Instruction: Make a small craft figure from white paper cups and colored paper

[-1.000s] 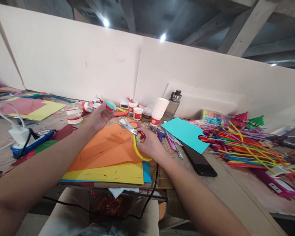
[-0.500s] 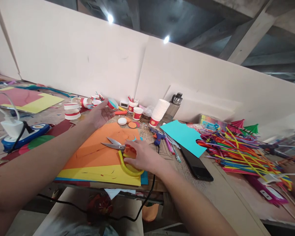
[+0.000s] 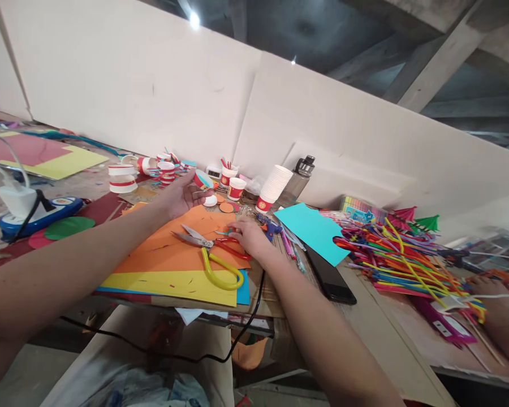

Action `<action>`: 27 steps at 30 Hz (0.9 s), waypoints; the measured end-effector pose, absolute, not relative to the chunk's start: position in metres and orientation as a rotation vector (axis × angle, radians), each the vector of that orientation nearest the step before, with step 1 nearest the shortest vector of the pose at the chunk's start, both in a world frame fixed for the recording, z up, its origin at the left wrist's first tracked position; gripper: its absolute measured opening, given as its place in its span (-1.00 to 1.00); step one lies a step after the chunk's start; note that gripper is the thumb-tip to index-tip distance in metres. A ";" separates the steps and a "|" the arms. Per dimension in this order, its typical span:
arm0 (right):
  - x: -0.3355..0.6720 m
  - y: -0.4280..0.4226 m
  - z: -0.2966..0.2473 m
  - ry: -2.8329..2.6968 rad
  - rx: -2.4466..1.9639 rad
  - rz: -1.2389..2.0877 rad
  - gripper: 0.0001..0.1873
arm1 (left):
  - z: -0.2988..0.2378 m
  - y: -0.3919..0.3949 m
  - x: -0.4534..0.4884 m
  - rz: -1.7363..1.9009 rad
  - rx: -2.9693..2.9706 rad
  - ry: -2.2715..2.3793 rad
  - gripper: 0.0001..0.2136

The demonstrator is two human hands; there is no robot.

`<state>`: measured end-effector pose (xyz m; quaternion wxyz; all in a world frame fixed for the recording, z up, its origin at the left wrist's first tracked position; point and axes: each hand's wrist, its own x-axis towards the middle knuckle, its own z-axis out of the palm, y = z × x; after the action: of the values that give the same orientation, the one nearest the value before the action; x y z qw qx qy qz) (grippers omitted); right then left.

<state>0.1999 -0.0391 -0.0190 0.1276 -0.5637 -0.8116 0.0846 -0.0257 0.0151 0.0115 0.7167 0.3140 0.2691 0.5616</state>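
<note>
My left hand [image 3: 181,196] holds a short cup-like paper ring [image 3: 203,180] with a light blue inside, above the far edge of the orange paper [image 3: 152,254]. My right hand [image 3: 251,236] reaches over the right side of that paper, fingers stretched down beside a small blue paper scrap [image 3: 224,232]. Whether the fingertips touch the scrap is hard to make out. Scissors [image 3: 207,244] with one yellow and one red handle lie spread on the paper, just left of and nearer than my right hand. Yellow and blue sheets show beneath the orange one.
A glue gun [image 3: 272,228], paper cups [image 3: 274,189], a bottle [image 3: 297,181] and a phone [image 3: 331,277] stand or lie right of the paper. Pipe cleaners [image 3: 398,260] are piled farther right, near another person's hand [image 3: 492,291]. A power strip [image 3: 40,217] sits left.
My right hand has left the scissors and moved up and away toward the blue scrap. My left hand, still holding the paper ring, has shifted slightly right in view.
</note>
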 end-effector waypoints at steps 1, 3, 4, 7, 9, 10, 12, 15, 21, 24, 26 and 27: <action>0.199 -0.037 -0.020 -2.360 -1.666 0.250 -0.76 | 0.012 0.015 -0.026 1.247 0.695 0.600 -0.69; 0.196 -0.034 -0.020 -2.346 -1.720 0.256 -0.79 | 0.011 0.015 -0.028 1.263 0.700 0.607 -0.68; 0.196 -0.033 -0.020 -2.334 -1.747 0.257 -0.80 | 0.011 0.016 -0.028 1.270 0.703 0.609 -0.68; 0.194 -0.034 -0.020 -2.293 -1.819 0.254 -0.81 | 0.008 0.017 -0.029 1.273 0.705 0.621 -0.70; 0.192 -0.036 -0.020 -2.271 -1.859 0.244 -0.78 | 0.006 0.017 -0.030 1.264 0.707 0.625 -0.73; 0.191 -0.036 -0.020 -2.266 -1.874 0.237 -0.77 | 0.006 0.017 -0.030 1.259 0.710 0.622 -0.74; 0.189 -0.037 -0.019 -2.270 -1.892 0.223 -0.75 | 0.006 0.017 -0.030 1.263 0.722 0.610 -0.77; 0.187 -0.038 -0.018 -2.302 -1.887 0.205 -0.77 | 0.007 0.015 -0.031 1.286 0.754 0.591 -0.83; 0.188 -0.039 -0.018 -2.295 -1.910 0.191 -0.76 | 0.007 0.017 -0.032 1.273 0.747 0.614 -0.81; 0.188 -0.037 -0.020 -2.276 -1.943 0.208 -0.73 | 0.006 0.018 -0.031 1.252 0.698 0.648 -0.80; 0.189 -0.035 -0.022 -2.276 -1.953 0.218 -0.74 | 0.006 0.018 -0.030 1.249 0.685 0.664 -0.81; 0.189 -0.034 -0.022 -2.274 -1.958 0.219 -0.74 | 0.006 0.018 -0.030 1.245 0.687 0.661 -0.82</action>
<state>0.1885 -0.0341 -0.0224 0.0662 -0.6494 -0.7541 0.0726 -0.0300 0.0175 0.0062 0.7081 0.3093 0.2976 0.5607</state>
